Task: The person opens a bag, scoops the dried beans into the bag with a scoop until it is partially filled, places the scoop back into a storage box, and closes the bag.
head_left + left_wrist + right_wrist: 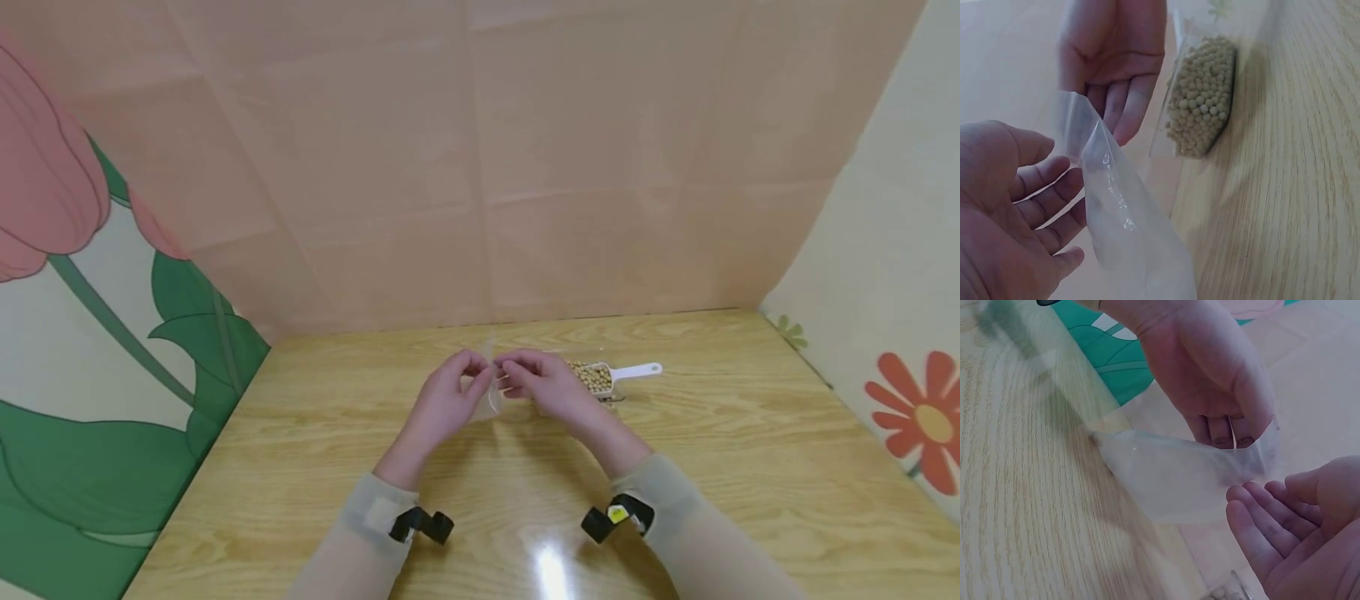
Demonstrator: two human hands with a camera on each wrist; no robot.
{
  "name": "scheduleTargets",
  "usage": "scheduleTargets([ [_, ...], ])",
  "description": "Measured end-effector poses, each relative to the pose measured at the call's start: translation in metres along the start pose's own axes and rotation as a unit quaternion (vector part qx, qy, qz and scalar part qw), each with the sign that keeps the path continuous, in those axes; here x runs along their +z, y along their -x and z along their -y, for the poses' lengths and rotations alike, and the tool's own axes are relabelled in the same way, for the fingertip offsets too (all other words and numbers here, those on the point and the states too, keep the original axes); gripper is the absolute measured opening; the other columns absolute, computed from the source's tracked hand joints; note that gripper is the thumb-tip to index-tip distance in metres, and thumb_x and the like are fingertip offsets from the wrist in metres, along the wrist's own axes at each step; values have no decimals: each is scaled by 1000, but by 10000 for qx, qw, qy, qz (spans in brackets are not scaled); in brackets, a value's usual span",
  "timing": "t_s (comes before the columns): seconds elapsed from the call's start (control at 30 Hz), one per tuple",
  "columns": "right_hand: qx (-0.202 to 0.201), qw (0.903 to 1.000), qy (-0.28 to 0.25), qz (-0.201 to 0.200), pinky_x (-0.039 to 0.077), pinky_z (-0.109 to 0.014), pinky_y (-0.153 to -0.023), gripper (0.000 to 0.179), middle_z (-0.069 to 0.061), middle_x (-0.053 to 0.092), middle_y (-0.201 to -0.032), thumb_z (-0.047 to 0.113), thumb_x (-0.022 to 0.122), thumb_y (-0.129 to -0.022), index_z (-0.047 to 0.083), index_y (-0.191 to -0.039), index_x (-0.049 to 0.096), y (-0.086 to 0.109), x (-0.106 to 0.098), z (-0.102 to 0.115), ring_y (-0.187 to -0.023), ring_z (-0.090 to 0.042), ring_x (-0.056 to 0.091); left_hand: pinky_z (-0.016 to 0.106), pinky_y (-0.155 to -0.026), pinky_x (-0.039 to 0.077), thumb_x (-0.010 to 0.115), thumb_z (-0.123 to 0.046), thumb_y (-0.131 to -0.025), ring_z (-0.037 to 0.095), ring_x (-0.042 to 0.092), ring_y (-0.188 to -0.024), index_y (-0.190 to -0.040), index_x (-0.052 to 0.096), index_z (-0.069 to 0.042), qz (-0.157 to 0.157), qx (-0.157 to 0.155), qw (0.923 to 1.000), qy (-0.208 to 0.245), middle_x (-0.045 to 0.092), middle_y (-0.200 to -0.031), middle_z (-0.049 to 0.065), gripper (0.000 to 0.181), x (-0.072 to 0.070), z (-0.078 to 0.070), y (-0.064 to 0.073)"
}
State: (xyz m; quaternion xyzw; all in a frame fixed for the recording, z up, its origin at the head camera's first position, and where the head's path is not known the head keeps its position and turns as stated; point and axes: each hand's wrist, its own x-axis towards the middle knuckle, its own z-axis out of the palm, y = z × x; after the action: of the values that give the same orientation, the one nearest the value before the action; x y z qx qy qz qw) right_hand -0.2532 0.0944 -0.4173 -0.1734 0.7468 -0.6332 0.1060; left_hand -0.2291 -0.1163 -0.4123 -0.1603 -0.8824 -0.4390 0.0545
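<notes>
The head view shows a white scoop [637,370], its handle pointing right and its bowl full of beans, lying on the desk's [487,517] far part, right of both hands; the left wrist view shows better the clear container [1161,139] with its heap of pale round beans [1200,94]. A see-through plastic bag [1138,231], hard to make out from the head, hangs plainly between the hands in both wrist views, above the desk. The left hand [442,398] pinches its upper edge, thumb and forefinger close together, other fingers loosely bent. The right hand [553,387] pinches the edge opposite, its remaining fingers half straight, spread slightly; the exact contact is partly hidden.
</notes>
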Motion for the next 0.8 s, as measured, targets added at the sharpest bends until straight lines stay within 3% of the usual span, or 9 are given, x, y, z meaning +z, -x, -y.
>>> scheduleTargets([
  [0.4,313,9989,-310,-156,59,-44,-103,35,-18,74,-127,22,54,-119,-4,-137,69,-1,0,1,-114,-27,74,53,-101,54,65,-22,-113,26,67,-119,-116,71,-16,69,311,9995,-16,71,-122,4,9,0,-4,3],
  [0.8,246,9995,-208,6,58,-47,-104,38,-14,76,-121,31,64,-115,-3,-131,72,-2,-3,-2,-113,-26,75,55,-103,53,65,-22,-113,32,66,-123,-116,70,-14,173,301,9994,18,69,-125,5,9,-2,-6,4],
])
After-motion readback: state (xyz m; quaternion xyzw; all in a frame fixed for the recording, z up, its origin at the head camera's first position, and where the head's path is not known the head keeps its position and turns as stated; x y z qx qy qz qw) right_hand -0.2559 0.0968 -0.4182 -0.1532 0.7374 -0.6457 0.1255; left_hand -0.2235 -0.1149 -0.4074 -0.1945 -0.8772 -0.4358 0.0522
